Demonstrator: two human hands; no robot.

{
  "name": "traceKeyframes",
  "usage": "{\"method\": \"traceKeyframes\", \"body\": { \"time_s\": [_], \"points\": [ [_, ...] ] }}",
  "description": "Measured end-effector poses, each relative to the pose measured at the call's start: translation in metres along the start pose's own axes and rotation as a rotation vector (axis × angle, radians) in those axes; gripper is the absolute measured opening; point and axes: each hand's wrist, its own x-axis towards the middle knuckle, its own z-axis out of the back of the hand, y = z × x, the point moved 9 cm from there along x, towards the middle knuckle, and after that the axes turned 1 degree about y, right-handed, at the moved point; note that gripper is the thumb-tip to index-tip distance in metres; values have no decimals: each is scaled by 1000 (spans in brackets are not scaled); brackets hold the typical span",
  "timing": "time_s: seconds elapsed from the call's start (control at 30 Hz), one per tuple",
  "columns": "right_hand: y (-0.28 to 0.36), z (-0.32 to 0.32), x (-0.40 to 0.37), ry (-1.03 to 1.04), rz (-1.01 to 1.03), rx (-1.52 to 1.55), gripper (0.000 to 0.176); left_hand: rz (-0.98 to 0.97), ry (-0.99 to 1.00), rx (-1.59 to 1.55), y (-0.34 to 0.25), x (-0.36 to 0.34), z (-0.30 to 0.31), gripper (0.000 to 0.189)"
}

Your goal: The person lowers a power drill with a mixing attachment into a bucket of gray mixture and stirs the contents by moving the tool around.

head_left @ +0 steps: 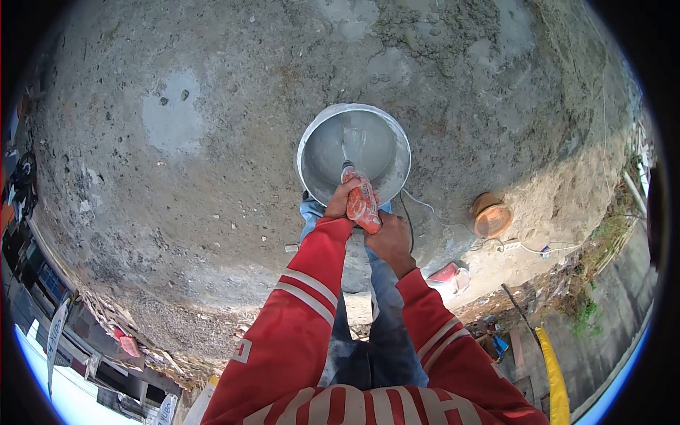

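Between my legs stands a round white bucket (406, 145) holding wet grey mix (370, 147). Both my hands are on a red power drill (363, 205), smeared with grey, its nose tilted down into the bucket. From the chuck a thin metal shaft (344, 151) runs into the mix; its lower end is hidden. My left hand (341, 198) is closed around the drill body near the front. My right hand (391, 237) grips the rear handle, fingers partly hidden. A dark cord (410, 221) trails beside my right hand.
Right of the bucket lie an orange-brown tub (494, 218), a white cable (422, 203) and a white power strip (508, 246). A red and white container (448, 275) sits closer to me. Wet grey patches (172, 112) mark the rough ground. A yellow strip (552, 368) stands at lower right.
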Motion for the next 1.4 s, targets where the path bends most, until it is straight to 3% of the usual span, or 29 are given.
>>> {"method": "traceKeyframes", "body": {
  "time_s": [0.27,0.33,0.63,0.93,1.03,1.17,1.4],
  "points": [
    [2,-6,-9,-46,-21,-45,20,-10,-26,-22,5,-5,16,27],
    [-1,-2,-17,-57,-5,-56,20,80,-12,-99,24,-1,19,27],
    [-44,-3,-40,-98,-34,-3,17,69,-58,-46,67,7,19,29],
    [-37,0,-41,-143,-12,38,17,75,-1,-21,56,-1,12,29],
    [-38,-2,-53,-119,-33,37,17,23,-115,-55,63,-9,26,28],
    [-37,-2,-47,-131,-47,1,19,35,-38,-56,64,-12,30,26],
    [-22,-16,-34,-128,69,1,21,-23,-29,-61,33,-13,36,26]
  ]
}}
